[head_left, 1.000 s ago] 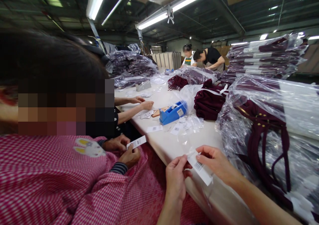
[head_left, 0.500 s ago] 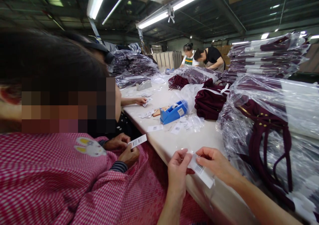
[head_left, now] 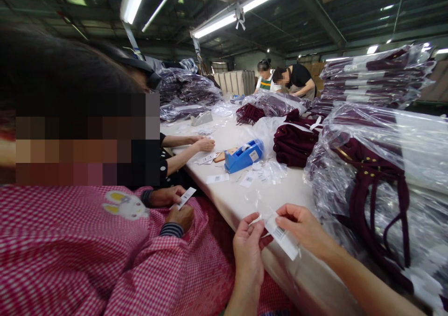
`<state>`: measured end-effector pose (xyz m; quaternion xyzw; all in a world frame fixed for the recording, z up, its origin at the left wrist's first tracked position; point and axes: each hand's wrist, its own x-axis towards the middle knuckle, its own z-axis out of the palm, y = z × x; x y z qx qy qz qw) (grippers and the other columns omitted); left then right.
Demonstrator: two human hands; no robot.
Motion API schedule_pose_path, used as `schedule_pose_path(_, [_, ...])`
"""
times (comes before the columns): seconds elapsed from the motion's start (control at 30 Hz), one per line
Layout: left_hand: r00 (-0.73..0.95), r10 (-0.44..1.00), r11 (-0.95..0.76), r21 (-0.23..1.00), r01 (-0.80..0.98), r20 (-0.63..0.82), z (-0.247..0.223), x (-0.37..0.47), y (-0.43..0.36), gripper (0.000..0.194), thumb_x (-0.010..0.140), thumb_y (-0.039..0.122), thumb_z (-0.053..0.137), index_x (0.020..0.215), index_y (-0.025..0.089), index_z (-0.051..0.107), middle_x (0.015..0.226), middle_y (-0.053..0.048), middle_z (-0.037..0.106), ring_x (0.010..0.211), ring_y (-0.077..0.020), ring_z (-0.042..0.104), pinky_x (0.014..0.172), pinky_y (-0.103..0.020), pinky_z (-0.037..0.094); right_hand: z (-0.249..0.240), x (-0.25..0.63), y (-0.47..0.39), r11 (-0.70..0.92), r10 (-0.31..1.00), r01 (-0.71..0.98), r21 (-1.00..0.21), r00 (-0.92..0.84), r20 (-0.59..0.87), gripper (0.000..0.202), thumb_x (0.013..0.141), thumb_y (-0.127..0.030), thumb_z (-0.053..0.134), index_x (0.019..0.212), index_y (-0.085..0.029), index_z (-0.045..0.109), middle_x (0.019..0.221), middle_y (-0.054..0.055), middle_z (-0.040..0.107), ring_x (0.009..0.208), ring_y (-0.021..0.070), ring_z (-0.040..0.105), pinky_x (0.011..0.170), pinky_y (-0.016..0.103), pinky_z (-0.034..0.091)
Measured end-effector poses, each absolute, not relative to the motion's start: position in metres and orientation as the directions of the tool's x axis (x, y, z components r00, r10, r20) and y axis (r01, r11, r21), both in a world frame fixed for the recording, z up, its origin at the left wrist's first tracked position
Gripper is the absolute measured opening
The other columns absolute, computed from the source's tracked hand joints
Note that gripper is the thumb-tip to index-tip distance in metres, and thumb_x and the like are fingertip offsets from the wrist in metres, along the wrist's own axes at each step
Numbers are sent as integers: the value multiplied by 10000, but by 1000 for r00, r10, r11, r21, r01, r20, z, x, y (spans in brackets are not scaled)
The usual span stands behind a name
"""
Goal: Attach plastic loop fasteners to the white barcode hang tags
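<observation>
Bottom centre of the frame, both hands are on one white barcode tag (head_left: pixel 282 237) inside a small clear sleeve. The left hand (head_left: pixel 248 253) has its fingers curled in and pinches the sleeve's upper-left end between thumb and fingertips, and the right hand (head_left: pixel 304 228) pinches the tag's top edge from the other side, fingers closed down on it. The tag hangs just over the near edge of the long table (head_left: pixel 241 197), slanting down to the right.

To the left, filling the lower left of the frame, a co-worker in a pink checked top (head_left: pixel 87 255) holds their own white tag (head_left: pixel 185 197) in both hands. Mid-frame on the table there's a blue tape dispenser (head_left: pixel 244 156) with loose tags and clear sleeves scattered around it. Right side of the frame is stacked with bagged maroon garments (head_left: pixel 371 166), and two more people are bent over the far end of the table, upper centre
</observation>
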<state>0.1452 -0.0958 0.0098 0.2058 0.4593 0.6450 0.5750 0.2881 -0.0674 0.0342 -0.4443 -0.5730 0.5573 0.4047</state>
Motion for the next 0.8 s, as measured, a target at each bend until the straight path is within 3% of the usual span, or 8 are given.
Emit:
schedule_pose_path(0.2, [-176,968,45,813,-580,-179,9,147,-98,239,756,207,655,968,160,556,770,-26,695,677,-131,637,645,-278,541,32,292,-67,-126,940,-74,-989,-329,-95,166,783,-301,635,817,-143,673,739,9,650,663,132,528,627,247,395])
schedule_pose_path(0.43, [-416,903,-208,956,-205,108,3,150,-99,269,744,176,656,978,214,530,801,24,631,714,-123,610,635,-238,531,27,294,-66,-208,928,-145,-967,-343,-148,193,767,-319,670,838,-139,679,720,11,653,631,124,529,589,236,379])
schedule_pose_path(0.8, [-380,894,-222,972,83,237,2,148,-100,288,800,182,591,1080,229,538,831,13,608,747,-124,602,710,-239,487,32,294,-67,-137,944,-44,-990,-308,-117,162,779,-304,641,805,-145,662,691,-8,615,628,119,501,585,235,369])
